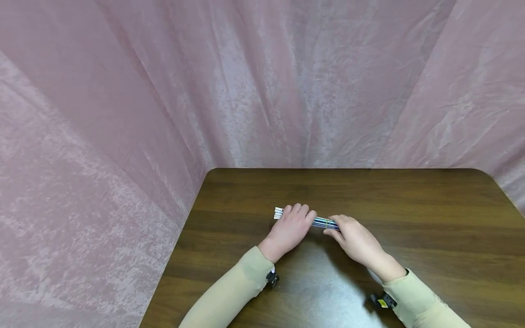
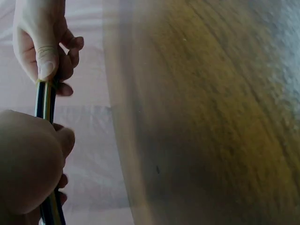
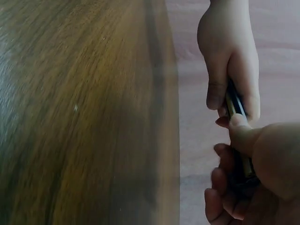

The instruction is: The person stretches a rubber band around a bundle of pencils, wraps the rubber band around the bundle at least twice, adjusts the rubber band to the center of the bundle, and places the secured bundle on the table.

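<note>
A slim bundle of pencils (image 1: pixel 319 222), dark and striped with white ends at the left, is held across between the two hands above the table. My left hand (image 1: pixel 290 229) grips the bundle near its white ends, fingers wrapped over it. Toward the other end, my right hand (image 1: pixel 357 240) pinches it between thumb and fingers. A thin yellowish band (image 1: pixel 327 223) circles the pencils just beside the right fingertips. In the left wrist view the right thumb (image 2: pixel 46 65) presses on top of the bundle. The pencils' right ends are hidden in the right hand.
A brown wood-grain table (image 1: pixel 443 218) with rounded corners lies beneath the hands. Pink curtains (image 1: pixel 262 82) hang behind it and along its left side. Small dark cameras are strapped at both wrists, under light sleeves (image 1: pixel 234 287).
</note>
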`<action>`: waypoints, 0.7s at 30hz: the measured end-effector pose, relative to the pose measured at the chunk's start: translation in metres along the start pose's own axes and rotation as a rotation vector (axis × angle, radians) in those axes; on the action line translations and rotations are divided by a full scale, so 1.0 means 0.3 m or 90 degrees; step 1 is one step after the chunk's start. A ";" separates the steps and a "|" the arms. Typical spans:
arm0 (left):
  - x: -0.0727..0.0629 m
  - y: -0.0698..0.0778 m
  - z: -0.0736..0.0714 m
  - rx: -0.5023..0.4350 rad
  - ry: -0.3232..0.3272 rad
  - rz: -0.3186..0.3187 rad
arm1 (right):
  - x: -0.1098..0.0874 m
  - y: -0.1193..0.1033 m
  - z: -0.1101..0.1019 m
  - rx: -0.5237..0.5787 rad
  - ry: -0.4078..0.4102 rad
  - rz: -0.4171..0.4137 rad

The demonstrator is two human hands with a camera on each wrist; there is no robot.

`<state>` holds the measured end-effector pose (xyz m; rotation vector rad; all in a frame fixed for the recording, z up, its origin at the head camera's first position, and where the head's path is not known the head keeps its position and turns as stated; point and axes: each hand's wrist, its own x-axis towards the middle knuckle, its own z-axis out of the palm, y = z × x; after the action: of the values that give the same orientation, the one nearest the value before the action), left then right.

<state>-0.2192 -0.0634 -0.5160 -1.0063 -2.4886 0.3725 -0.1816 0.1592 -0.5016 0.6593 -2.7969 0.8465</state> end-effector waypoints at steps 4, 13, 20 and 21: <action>-0.002 -0.020 -0.024 -0.045 -0.002 0.007 | -0.009 0.016 -0.009 -0.023 0.014 -0.014; -0.010 -0.069 -0.043 -0.071 0.024 -0.015 | -0.012 0.058 -0.069 -0.029 0.006 -0.032; -0.013 -0.072 -0.040 -0.047 0.016 -0.021 | -0.005 0.070 -0.100 -0.071 0.006 -0.075; -0.014 -0.071 -0.041 -0.045 0.013 -0.019 | -0.003 0.072 -0.100 -0.085 0.008 -0.087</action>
<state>-0.2232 -0.0803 -0.4979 -0.9951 -2.5110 0.2649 -0.1900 0.1922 -0.4876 0.8089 -2.7309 0.6299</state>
